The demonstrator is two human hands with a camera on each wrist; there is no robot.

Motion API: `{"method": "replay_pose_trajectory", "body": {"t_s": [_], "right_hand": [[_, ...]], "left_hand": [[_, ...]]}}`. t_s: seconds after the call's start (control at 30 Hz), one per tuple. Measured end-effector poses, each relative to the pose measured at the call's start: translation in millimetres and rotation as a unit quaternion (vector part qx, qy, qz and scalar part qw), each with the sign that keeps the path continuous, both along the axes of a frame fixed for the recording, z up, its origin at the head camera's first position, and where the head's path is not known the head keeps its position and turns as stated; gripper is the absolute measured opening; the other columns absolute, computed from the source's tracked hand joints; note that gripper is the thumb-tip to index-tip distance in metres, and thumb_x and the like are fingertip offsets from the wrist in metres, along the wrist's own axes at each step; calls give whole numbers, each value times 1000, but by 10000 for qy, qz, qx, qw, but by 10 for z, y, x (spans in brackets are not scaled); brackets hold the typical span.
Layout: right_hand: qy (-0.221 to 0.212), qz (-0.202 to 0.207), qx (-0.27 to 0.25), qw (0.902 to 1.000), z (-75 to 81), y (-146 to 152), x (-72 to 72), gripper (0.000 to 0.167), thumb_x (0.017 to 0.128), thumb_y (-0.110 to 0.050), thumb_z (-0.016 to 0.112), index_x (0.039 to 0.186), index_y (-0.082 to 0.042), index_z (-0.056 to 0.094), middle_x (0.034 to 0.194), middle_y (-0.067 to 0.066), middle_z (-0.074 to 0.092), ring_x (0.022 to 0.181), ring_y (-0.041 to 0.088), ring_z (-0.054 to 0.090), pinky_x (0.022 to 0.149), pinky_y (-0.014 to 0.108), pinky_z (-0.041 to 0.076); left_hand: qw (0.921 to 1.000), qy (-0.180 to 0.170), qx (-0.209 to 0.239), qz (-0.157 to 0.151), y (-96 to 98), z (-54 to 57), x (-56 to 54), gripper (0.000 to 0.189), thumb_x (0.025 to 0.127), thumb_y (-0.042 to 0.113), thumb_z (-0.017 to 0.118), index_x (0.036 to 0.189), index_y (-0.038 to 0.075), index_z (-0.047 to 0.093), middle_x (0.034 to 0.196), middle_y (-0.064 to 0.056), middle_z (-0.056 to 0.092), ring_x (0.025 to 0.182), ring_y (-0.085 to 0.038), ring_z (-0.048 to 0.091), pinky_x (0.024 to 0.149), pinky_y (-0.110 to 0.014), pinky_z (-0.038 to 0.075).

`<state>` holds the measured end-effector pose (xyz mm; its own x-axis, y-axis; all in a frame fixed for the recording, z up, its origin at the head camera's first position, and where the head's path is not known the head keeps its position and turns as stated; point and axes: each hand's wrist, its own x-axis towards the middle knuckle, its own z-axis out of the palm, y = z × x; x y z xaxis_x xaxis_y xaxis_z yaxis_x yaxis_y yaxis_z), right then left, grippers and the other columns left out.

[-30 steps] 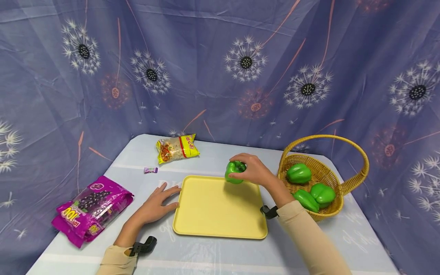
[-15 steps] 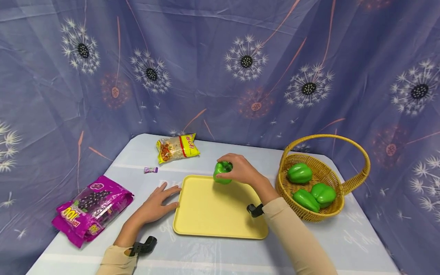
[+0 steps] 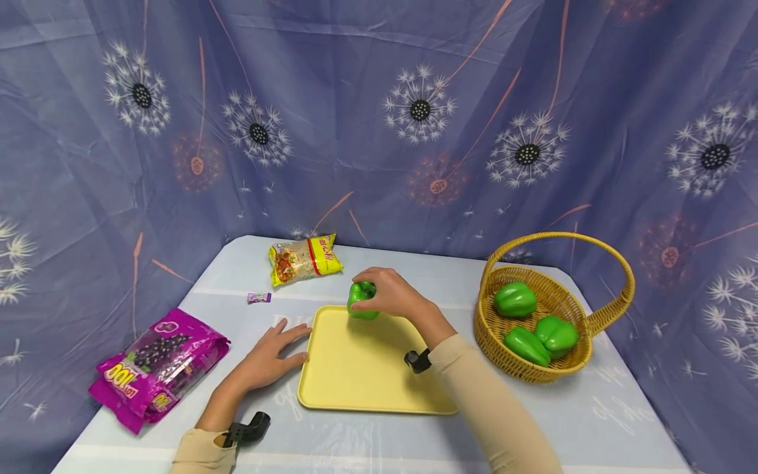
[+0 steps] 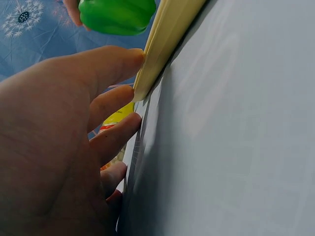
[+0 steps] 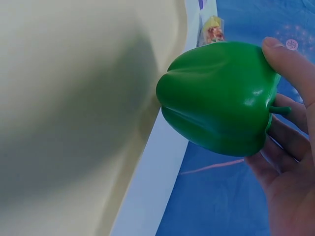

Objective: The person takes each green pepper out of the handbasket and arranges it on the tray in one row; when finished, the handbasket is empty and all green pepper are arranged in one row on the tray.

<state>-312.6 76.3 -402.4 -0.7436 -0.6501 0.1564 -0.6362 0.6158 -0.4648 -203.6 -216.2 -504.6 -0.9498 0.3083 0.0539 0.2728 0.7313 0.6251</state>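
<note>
A green bell pepper is pinched between the thumb and fingers of my right hand, above the far left part of the yellow tray. In the right wrist view the pepper hangs off the tray's surface, stem toward the palm, its shadow falling on the tray. My left hand rests beside the tray's left edge, fingers extended; in the left wrist view the thumb and a fingertip touch the tray's rim. Several more inches right stands a wicker basket with three green peppers inside.
A purple candy bag lies at the left of the table. At the back left is a yellow-and-clear food packet, with a small purple wrapped candy near it. The basket's tall handle arches upward. A patterned curtain hangs behind.
My right hand has carried the pepper leftward along the tray's far side, from its right part to its left part. The left hand has stayed at the tray's edge.
</note>
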Motion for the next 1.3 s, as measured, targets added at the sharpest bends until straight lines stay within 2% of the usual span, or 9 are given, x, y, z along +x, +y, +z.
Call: {"method": "replay_pose_trajectory", "body": {"t_s": [0.13,0.3,0.73,1.03,1.13,1.3], "right_hand": [[-41,60,18,10000,-7,-104,-3,59,77,-48,78,127,-18,64,127,-2,59,113,13,54,85,27,49],[-86,141,83,9998,-42,-220,-19,60,77,-48,77,127,-18,64,127,0,58,116,16,52,89,29,48],[34,275,477,9985,-76,-579,-30,58,78,-47,77,125,-15,65,122,-1,61,109,13,55,84,24,48],[-99,105,389,9991,-151,-699,-38,58,78,-48,76,126,-18,65,122,-5,62,102,9,56,80,22,48],[-203,161,442,9987,-156,-695,-38,61,77,-48,77,129,-19,62,127,-4,59,108,11,54,85,25,48],[-423,207,830,9954,-128,-659,-30,68,77,-41,80,138,-26,54,136,0,50,115,15,49,92,32,45]], "left_hand": [[10000,18,-40,53,-3,19,2,58,89,46,64,141,25,50,146,-6,44,141,-46,12,106,-69,10],[9996,236,76,-109,0,53,16,57,90,44,65,140,20,52,144,-8,47,140,-46,14,108,-67,9],[9997,215,93,-98,-3,48,20,57,90,45,64,141,21,52,145,-9,45,140,-46,12,107,-68,9],[9992,367,77,-160,-12,11,25,56,91,43,64,140,20,52,145,-10,46,140,-46,13,108,-66,8],[9989,412,90,-193,-9,-4,20,56,91,43,64,140,19,52,144,-10,46,140,-46,14,108,-66,8],[9989,409,67,-211,6,11,18,56,91,44,63,140,19,52,144,-8,46,140,-46,14,109,-66,9]]}}
